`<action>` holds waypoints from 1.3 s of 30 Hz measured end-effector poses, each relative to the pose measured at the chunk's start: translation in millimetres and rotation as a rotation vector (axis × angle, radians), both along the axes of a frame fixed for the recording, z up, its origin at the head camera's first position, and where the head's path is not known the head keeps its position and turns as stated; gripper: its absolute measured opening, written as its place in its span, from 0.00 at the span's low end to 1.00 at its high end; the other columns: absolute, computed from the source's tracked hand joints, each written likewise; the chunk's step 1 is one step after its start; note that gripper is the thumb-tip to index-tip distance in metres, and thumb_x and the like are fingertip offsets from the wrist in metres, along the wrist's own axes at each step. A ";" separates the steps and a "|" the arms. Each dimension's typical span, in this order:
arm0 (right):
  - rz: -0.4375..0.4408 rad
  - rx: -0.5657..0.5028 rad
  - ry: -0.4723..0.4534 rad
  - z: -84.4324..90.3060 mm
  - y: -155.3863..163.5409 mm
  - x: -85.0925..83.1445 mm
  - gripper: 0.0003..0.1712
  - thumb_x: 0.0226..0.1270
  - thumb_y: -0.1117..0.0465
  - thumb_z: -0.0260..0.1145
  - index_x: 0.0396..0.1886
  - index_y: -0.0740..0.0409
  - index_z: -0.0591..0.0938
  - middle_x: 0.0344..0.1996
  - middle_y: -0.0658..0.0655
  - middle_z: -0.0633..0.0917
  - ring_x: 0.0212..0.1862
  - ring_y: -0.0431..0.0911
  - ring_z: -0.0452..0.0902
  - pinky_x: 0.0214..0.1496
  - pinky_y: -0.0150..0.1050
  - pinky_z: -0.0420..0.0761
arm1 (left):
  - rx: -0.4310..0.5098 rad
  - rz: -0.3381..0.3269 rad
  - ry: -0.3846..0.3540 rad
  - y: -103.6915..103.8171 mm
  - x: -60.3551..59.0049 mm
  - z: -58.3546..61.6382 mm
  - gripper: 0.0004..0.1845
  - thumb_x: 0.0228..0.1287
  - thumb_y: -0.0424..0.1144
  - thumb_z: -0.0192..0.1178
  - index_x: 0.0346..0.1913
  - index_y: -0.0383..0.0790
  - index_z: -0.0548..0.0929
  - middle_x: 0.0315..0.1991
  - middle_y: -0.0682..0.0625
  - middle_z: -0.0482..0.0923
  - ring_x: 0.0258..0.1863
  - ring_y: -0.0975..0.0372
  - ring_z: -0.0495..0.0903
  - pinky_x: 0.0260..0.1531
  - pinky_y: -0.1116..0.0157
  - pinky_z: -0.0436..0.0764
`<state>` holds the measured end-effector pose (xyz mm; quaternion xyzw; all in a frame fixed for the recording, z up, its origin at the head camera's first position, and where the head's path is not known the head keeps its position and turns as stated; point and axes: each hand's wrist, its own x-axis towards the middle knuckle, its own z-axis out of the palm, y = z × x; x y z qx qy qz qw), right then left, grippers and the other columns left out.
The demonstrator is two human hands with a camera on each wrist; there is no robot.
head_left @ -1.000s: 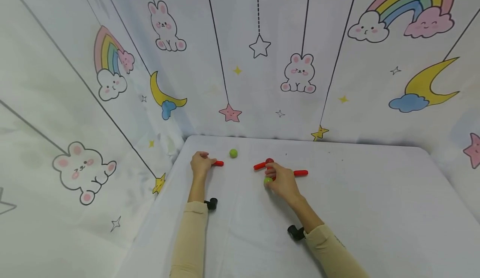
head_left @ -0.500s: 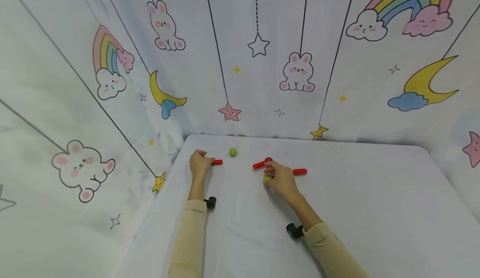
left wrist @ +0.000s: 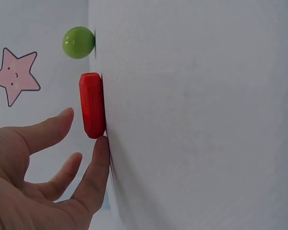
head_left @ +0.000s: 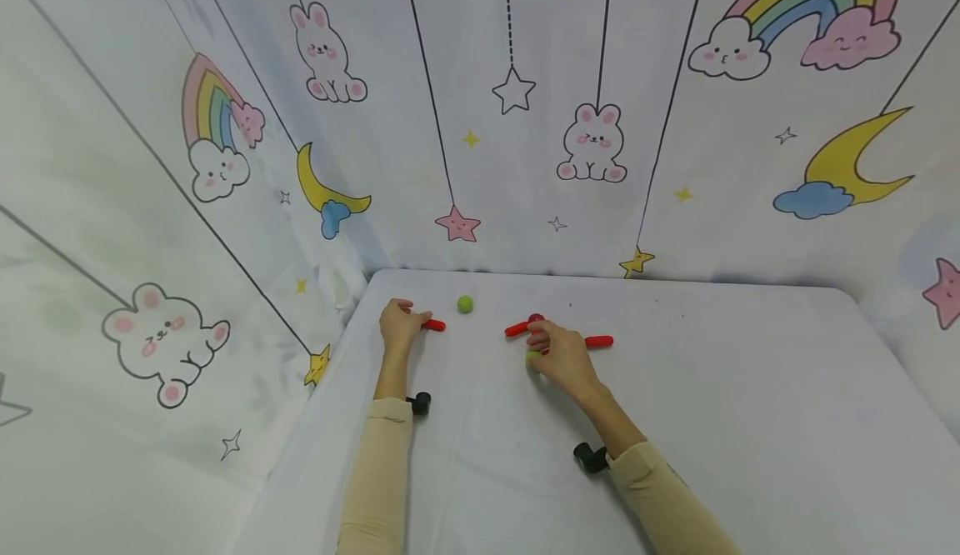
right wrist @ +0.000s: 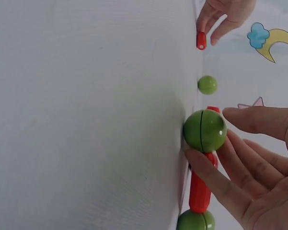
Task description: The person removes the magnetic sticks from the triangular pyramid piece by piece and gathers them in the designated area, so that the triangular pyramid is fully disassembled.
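Observation:
My left hand [head_left: 401,326] is at the table's far left, one fingertip touching the near end of a red stick [left wrist: 92,105]. In the left wrist view the thumb stands apart from the stick. My right hand [head_left: 566,359] pinches a green ball [right wrist: 204,131] between thumb and index finger, low at the tabletop. A red stick [right wrist: 200,191] runs from beside that ball to a second green ball [right wrist: 195,221], which the hand hides in the head view. Behind the fingers sit another red stick [head_left: 517,329] and a red ball [head_left: 536,318]; a further red stick [head_left: 599,342] shows to the right.
A loose green ball [head_left: 465,304] lies between the hands, toward the back edge of the white table [head_left: 712,422]. A curtain [head_left: 510,163] printed with rabbits, stars and rainbows hangs behind. Black wrist cameras [head_left: 591,458] sit on both forearms.
The red stick by my left hand has turned slightly, its right end swinging nearer. My right fingers cover a little more of the green ball. Otherwise both hands keep nearly the same place.

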<state>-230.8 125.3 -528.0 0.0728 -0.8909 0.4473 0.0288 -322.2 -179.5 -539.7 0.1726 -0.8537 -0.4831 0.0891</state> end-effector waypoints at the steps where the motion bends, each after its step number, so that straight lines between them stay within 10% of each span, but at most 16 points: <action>1: 0.006 -0.003 0.006 0.7 0.1 -0.4 0.29 0.61 0.72 0.74 0.63 0.61 0.82 0.45 0.57 0.90 0.47 0.49 0.86 0.51 0.45 0.88 | 0.006 -0.001 -0.001 -0.3 0.5 0.6 0.27 0.61 0.36 0.75 0.60 0.27 0.78 0.54 0.33 0.79 0.52 0.43 0.79 0.52 0.50 0.81; 17: -0.082 0.022 0.022 12.8 18.0 -14.0 0.21 0.67 0.64 0.73 0.59 0.60 0.84 0.41 0.56 0.91 0.37 0.48 0.85 0.33 0.37 0.86 | -0.044 -0.021 -0.041 -2.8 -0.7 -3.1 0.28 0.59 0.35 0.76 0.60 0.28 0.78 0.54 0.33 0.80 0.49 0.44 0.81 0.48 0.51 0.83; 25: -0.112 -0.026 0.093 17.0 23.6 -37.1 0.22 0.67 0.65 0.72 0.60 0.61 0.84 0.46 0.60 0.90 0.49 0.54 0.88 0.49 0.50 0.88 | -0.068 -0.020 -0.024 -4.5 5.3 2.1 0.30 0.61 0.38 0.75 0.61 0.28 0.78 0.55 0.31 0.81 0.47 0.43 0.83 0.45 0.51 0.85; 39: -0.135 -0.124 -0.013 -2.6 15.8 -60.6 0.24 0.68 0.66 0.71 0.64 0.60 0.81 0.52 0.62 0.88 0.55 0.55 0.84 0.52 0.49 0.88 | 0.246 -0.182 0.052 33.2 14.8 29.3 0.27 0.67 0.35 0.71 0.65 0.32 0.75 0.62 0.31 0.75 0.47 0.39 0.86 0.44 0.53 0.89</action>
